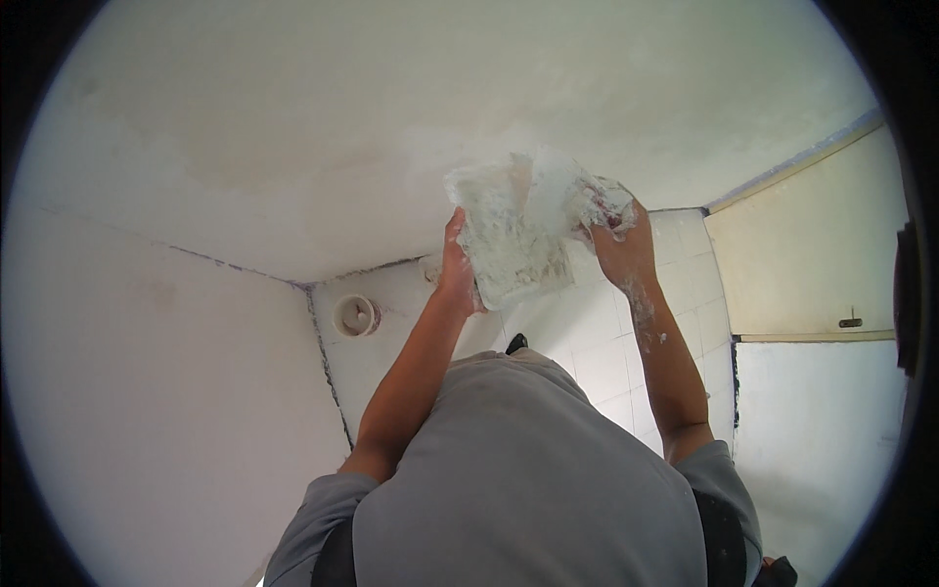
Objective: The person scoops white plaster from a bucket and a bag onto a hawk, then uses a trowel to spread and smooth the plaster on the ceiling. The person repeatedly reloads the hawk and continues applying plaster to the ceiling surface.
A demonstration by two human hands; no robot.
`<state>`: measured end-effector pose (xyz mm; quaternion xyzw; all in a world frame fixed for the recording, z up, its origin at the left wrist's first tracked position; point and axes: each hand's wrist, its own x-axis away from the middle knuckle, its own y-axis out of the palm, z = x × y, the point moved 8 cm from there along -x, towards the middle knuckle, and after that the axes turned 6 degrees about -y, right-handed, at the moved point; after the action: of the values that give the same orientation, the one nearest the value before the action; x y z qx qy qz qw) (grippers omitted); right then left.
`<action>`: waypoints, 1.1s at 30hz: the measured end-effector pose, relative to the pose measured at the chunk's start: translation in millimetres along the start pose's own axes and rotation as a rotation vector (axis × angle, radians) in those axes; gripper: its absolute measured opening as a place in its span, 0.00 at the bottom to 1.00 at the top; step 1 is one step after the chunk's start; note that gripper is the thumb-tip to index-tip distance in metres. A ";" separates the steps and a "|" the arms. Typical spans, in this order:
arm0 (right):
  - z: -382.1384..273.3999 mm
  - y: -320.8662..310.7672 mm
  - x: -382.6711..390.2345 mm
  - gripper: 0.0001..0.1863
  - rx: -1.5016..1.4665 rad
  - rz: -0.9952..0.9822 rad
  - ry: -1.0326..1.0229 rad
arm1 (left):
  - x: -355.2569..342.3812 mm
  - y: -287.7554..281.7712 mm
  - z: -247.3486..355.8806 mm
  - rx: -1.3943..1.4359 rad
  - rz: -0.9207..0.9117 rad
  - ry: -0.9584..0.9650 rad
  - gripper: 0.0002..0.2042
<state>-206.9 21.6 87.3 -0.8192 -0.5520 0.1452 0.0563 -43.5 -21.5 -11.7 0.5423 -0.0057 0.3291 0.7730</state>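
Note:
My left hand [456, 272] grips the left edge of a flat, plaster-smeared board [511, 252], its thumb lying up along the side. My right hand [623, 238], spotted with white plaster, is closed round the handle end of a wide putty knife [554, 192]. The knife's coated blade overlaps the upper right of the board; whether they touch I cannot tell. Wet white material covers both, so the handle is largely hidden. Both tools are held up in front of the pale plastered wall [323, 127].
A round white bucket [344, 316] stands on the tiled floor [616, 342] in the left corner. A second wall [156, 382] rises at my left. To the right is a cream panel [802, 245] with a small latch [850, 322]. My shoe tip [516, 342] shows below the board.

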 end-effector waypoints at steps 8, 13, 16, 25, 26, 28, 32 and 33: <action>-47.0 26.0 -8.9 0.23 0.733 -0.232 -0.109 | 2.8 7.5 0.2 0.110 -0.034 0.049 0.39; -72.7 26.0 -5.6 0.26 0.709 -0.281 0.051 | 2.2 -5.5 -1.5 0.215 -0.088 0.063 0.38; -79.6 27.9 7.1 0.27 0.727 -0.280 0.048 | 7.7 -7.2 0.1 0.255 -0.149 0.115 0.38; -40.2 41.9 44.4 0.23 0.468 -0.139 -0.109 | 31.2 -24.9 -13.7 0.388 -0.158 0.173 0.39; -32.0 42.8 50.5 0.22 0.408 -0.132 -0.129 | 34.8 -26.8 -13.7 0.388 -0.158 0.183 0.40; -32.9 60.9 67.0 0.23 0.475 -0.265 -0.382 | 38.4 -34.1 -15.7 0.423 -0.128 0.213 0.39; -29.9 83.4 103.6 0.23 0.622 -0.536 -0.653 | 46.1 -43.7 -15.0 0.529 -0.114 0.267 0.38; -25.7 87.1 111.9 0.22 0.640 -0.581 -0.693 | 47.9 -49.0 -13.2 0.473 -0.050 0.283 0.37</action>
<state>-82.8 92.9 70.0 -0.4795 -0.6700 0.5451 0.1552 14.7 4.1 -40.6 0.6565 0.1928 0.3748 0.6256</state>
